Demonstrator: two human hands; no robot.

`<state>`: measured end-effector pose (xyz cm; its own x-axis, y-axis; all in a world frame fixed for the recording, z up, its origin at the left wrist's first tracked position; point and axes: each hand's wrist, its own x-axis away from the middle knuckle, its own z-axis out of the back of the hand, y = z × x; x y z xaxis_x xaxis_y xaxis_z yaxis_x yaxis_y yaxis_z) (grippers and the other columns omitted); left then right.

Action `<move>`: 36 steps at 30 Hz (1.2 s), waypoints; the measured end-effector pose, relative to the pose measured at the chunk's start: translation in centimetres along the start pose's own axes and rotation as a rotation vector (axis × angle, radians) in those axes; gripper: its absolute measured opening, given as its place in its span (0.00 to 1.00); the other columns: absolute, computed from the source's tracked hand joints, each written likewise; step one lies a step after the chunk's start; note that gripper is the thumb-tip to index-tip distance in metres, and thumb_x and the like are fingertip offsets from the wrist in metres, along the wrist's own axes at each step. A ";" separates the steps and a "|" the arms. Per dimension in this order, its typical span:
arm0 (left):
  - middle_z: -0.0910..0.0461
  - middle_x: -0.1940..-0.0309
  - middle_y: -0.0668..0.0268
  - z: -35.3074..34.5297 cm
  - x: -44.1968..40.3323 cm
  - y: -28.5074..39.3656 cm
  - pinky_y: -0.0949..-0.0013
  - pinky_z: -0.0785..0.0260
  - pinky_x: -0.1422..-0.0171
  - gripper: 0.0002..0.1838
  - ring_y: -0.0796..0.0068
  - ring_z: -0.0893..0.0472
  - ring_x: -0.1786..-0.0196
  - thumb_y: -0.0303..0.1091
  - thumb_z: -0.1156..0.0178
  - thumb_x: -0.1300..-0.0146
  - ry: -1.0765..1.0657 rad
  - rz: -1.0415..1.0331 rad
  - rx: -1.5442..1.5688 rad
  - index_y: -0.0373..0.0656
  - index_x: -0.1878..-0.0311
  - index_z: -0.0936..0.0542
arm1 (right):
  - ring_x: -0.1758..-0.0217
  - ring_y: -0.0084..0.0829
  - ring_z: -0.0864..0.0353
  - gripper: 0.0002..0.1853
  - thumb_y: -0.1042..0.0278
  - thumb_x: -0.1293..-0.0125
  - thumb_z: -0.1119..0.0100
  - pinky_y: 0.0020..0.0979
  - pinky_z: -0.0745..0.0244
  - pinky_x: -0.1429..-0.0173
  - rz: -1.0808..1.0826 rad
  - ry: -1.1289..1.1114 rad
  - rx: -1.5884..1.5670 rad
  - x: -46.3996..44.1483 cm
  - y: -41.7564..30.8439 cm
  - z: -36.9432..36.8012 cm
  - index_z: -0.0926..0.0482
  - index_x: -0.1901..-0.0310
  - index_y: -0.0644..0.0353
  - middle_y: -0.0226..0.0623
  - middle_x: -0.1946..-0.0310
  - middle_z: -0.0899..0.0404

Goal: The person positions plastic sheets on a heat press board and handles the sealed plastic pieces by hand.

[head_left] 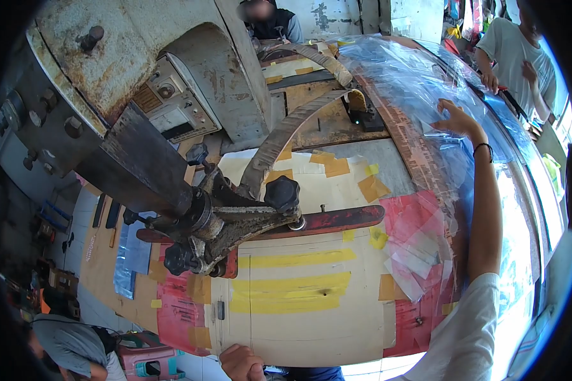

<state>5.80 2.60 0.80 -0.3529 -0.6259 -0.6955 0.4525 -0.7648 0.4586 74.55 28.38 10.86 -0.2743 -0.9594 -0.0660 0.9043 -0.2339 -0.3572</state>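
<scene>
Plastic sheeting (pixel 413 79) behind-right of the board (pixel 299 333)

cream board (pixel 311 336), yellow tape strips (pixel 292 294), red film (pixel 422 208), black knob (pixel 282 193), bluish plastic sheeting (pixel 388 60)

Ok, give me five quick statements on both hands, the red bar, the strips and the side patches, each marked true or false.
1. The left hand is at the near edge of the cream board. True.
2. The right hand grips the red bar. False: it is over by the clear plastic sheeting, away from the bar.
3. A dark band circles the right wrist. True.
4. The yellow strips are on the board. True.
5. The side patches are green. False: they are red.
</scene>
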 end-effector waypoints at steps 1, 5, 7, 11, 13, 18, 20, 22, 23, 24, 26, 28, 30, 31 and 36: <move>0.32 0.91 0.70 0.0 -0.2 0.0 0.68 0.45 0.83 0.19 0.73 0.34 0.91 0.36 0.50 0.29 0.000 -0.002 0.001 0.45 0.79 0.27 | 0.28 0.48 0.34 0.34 0.42 0.49 0.21 0.49 0.53 0.19 0.008 -0.003 0.003 0.1 -0.1 0.1 0.27 0.50 0.54 0.39 0.37 0.27; 0.36 0.86 0.62 -1.3 -1.9 2.3 0.60 0.44 0.77 0.26 0.64 0.36 0.85 0.41 0.50 0.24 0.126 0.091 -0.103 0.42 0.82 0.31 | 0.21 0.51 0.38 0.31 0.48 0.47 0.21 0.49 0.49 0.18 -0.028 0.001 0.008 0.3 -0.6 0.2 0.29 0.51 0.56 0.45 0.25 0.34; 0.37 0.87 0.63 -1.2 -0.9 1.2 0.61 0.45 0.77 0.26 0.65 0.37 0.85 0.40 0.51 0.24 0.138 0.047 -0.005 0.42 0.82 0.32 | 0.19 0.52 0.40 0.31 0.48 0.47 0.21 0.48 0.48 0.18 -0.026 -0.012 0.028 0.4 -0.8 0.4 0.29 0.51 0.57 0.46 0.22 0.37; 0.38 0.87 0.63 -1.8 -1.4 1.9 0.61 0.47 0.78 0.26 0.66 0.38 0.86 0.39 0.52 0.24 0.172 0.051 -0.166 0.41 0.82 0.33 | 0.20 0.53 0.39 0.31 0.50 0.47 0.21 0.47 0.47 0.19 -0.023 -0.005 0.014 0.3 -0.7 0.3 0.29 0.52 0.57 0.46 0.23 0.36; 0.37 0.87 0.63 -1.5 -1.9 2.3 0.61 0.47 0.78 0.25 0.65 0.37 0.86 0.38 0.51 0.26 0.159 0.105 -0.058 0.41 0.82 0.32 | 0.20 0.53 0.39 0.31 0.50 0.47 0.20 0.47 0.46 0.19 -0.009 -0.001 0.018 0.1 -0.3 0.2 0.29 0.52 0.57 0.45 0.23 0.36; 0.33 0.90 0.68 -0.6 -0.7 0.3 0.65 0.44 0.81 0.19 0.69 0.34 0.89 0.36 0.50 0.30 0.075 -0.014 -0.023 0.44 0.80 0.28 | 0.23 0.50 0.36 0.30 0.49 0.47 0.21 0.47 0.47 0.20 0.008 0.020 0.013 0.2 -0.3 0.1 0.29 0.52 0.56 0.43 0.29 0.31; 0.35 0.86 0.62 -0.9 -2.3 1.9 0.60 0.47 0.78 0.22 0.64 0.36 0.85 0.38 0.49 0.29 0.096 0.062 -0.007 0.41 0.82 0.30 | 0.21 0.52 0.38 0.30 0.52 0.46 0.21 0.45 0.44 0.20 0.015 0.002 0.026 0.1 -0.2 0.2 0.30 0.53 0.57 0.47 0.24 0.34; 0.35 0.86 0.61 -1.2 -1.7 2.0 0.60 0.46 0.78 0.21 0.62 0.36 0.85 0.38 0.49 0.30 0.106 0.064 -0.110 0.41 0.81 0.29 | 0.21 0.52 0.38 0.29 0.52 0.45 0.21 0.45 0.43 0.20 0.037 0.005 0.006 -0.1 0.1 0.1 0.30 0.53 0.57 0.48 0.24 0.35; 0.34 0.86 0.61 -1.3 -1.5 2.0 0.59 0.45 0.78 0.21 0.62 0.35 0.85 0.38 0.49 0.31 0.111 0.065 -0.161 0.41 0.81 0.28 | 0.20 0.51 0.38 0.29 0.52 0.45 0.21 0.45 0.43 0.20 0.033 -0.008 -0.005 -0.2 0.4 0.1 0.30 0.53 0.57 0.48 0.24 0.35; 0.34 0.86 0.60 -1.4 -1.4 1.9 0.59 0.45 0.78 0.21 0.62 0.35 0.85 0.38 0.49 0.30 0.123 0.055 -0.148 0.40 0.81 0.28 | 0.20 0.51 0.39 0.29 0.53 0.45 0.21 0.45 0.44 0.20 0.029 -0.019 -0.017 -0.4 0.6 0.1 0.30 0.53 0.57 0.48 0.24 0.36; 0.33 0.86 0.60 -1.7 -1.7 1.8 0.58 0.45 0.77 0.21 0.61 0.35 0.85 0.38 0.49 0.30 0.151 0.035 -0.124 0.40 0.81 0.28 | 0.23 0.49 0.37 0.30 0.50 0.46 0.21 0.45 0.46 0.20 0.032 0.001 -0.029 -0.6 1.2 -0.2 0.29 0.52 0.56 0.45 0.28 0.33; 0.34 0.86 0.60 -1.5 -1.9 2.1 0.59 0.44 0.77 0.21 0.61 0.35 0.85 0.38 0.50 0.30 0.129 0.072 -0.123 0.40 0.81 0.28 | 0.28 0.45 0.32 0.32 0.44 0.48 0.21 0.46 0.51 0.20 0.041 0.062 -0.030 -0.5 1.4 -0.8 0.28 0.51 0.54 0.37 0.37 0.25; 0.34 0.86 0.60 -1.3 -1.8 2.1 0.59 0.44 0.78 0.22 0.61 0.35 0.85 0.38 0.50 0.29 0.113 0.082 -0.133 0.40 0.81 0.28 | 0.28 0.46 0.32 0.32 0.44 0.48 0.21 0.47 0.50 0.20 0.037 0.048 -0.009 -0.6 1.4 -0.7 0.28 0.51 0.54 0.38 0.36 0.26; 0.35 0.86 0.61 -1.2 -1.5 1.8 0.59 0.44 0.78 0.22 0.61 0.35 0.85 0.39 0.50 0.29 0.108 0.073 -0.143 0.40 0.81 0.28 | 0.28 0.46 0.32 0.33 0.44 0.48 0.21 0.47 0.50 0.21 0.035 0.040 0.002 -0.7 1.5 -0.6 0.28 0.51 0.54 0.38 0.36 0.26; 0.37 0.87 0.61 -1.2 -1.2 1.8 0.60 0.46 0.79 0.24 0.62 0.37 0.86 0.40 0.51 0.27 0.105 0.066 -0.167 0.40 0.81 0.30 | 0.29 0.46 0.32 0.32 0.44 0.48 0.21 0.47 0.49 0.21 0.066 0.044 -0.023 -0.7 1.8 -0.7 0.28 0.51 0.54 0.37 0.35 0.26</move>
<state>8.03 2.18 1.76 -0.2351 -0.6479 -0.7246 0.6046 -0.6812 0.4129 76.17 28.73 9.62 -0.2291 -0.9646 -0.1308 0.9133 -0.1666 -0.3717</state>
